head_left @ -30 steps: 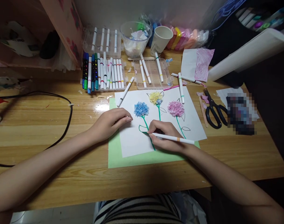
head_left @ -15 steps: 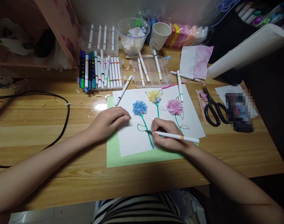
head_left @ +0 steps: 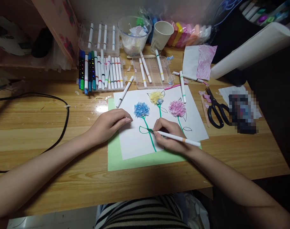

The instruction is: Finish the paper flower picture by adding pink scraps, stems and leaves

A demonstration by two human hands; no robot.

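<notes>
My right hand grips a white marker with an orange band. Its dark green tip points at a leaf outline on the stem under the blue flower. On the same white paper are a yellow flower and a pink flower, with green stems and outlined leaves. The fluffy flower heads look raised. My left hand lies on the paper's left edge, fingers loosely stretched out and holding nothing. Under the white paper shows a green sheet.
Several markers fill a clear case at the back left. A second case holds a few more. Behind stand a clear bowl with scraps and a paper cup. Black-handled scissors lie right of the paper. A cable curves at left.
The marker tip has moved slightly up and left, from the leaf's lower edge to its upper edge near the stem. My left hand stays in place; the whole view has shifted slightly.
</notes>
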